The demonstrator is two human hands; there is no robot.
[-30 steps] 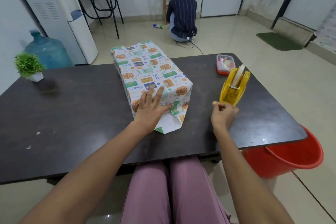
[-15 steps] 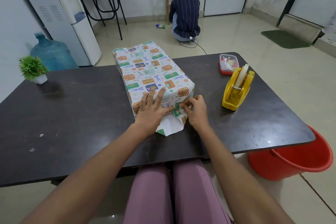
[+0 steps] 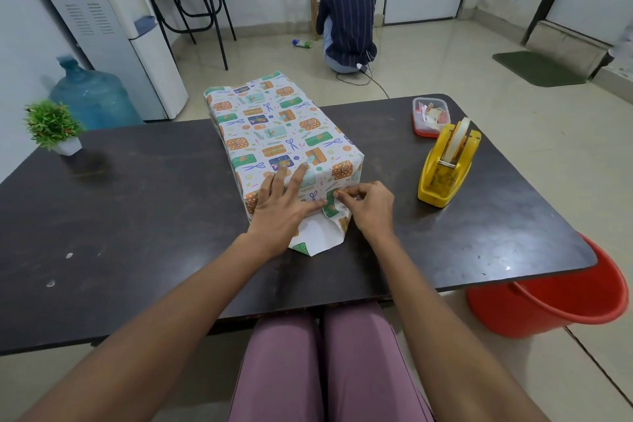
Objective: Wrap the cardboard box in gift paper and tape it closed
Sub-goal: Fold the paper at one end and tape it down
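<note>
Box [image 3: 281, 134] in gift paper: left hand [image 3: 284, 205] presses flat on the near end, right hand [image 3: 371, 207] pinches the folded flap [image 3: 332, 207].

Soft, even indoor light fills the room; the dark counter [image 3: 154, 216] shows faint sheen, shadows stay weak, and wide-angle distortion bends the edges.
</note>
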